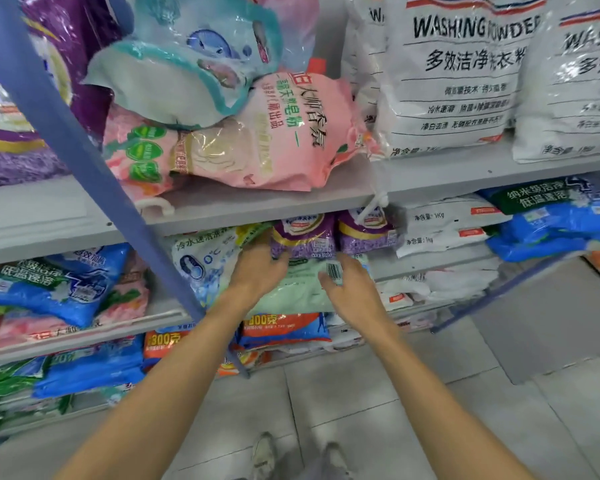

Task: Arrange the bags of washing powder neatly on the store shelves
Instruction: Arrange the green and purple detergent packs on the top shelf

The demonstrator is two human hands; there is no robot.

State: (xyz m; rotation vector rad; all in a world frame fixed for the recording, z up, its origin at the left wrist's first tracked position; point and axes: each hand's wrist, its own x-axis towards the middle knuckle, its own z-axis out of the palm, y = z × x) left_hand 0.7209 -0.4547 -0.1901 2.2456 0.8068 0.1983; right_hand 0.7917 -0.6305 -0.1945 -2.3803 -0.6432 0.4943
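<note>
Washing powder bag (pixel 291 292), pale green, lies at the front edge of the middle shelf (pixel 165 307), against two purple bags (pixel 303 237). My left hand (pixel 257 268) and right hand (pixel 352 289) curl round its far corners, probably to square it up.

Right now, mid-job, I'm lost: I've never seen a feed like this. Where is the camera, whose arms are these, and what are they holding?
There is no machine here. One camera sits on a person's head and looks down along two bare arms. The left hand and right hand both have a grip on a pale green bag, just below two small purple bags. On the upper shelf, a pink bag lies on its side under a teal bag, beside upright white washing powder bags.
</note>
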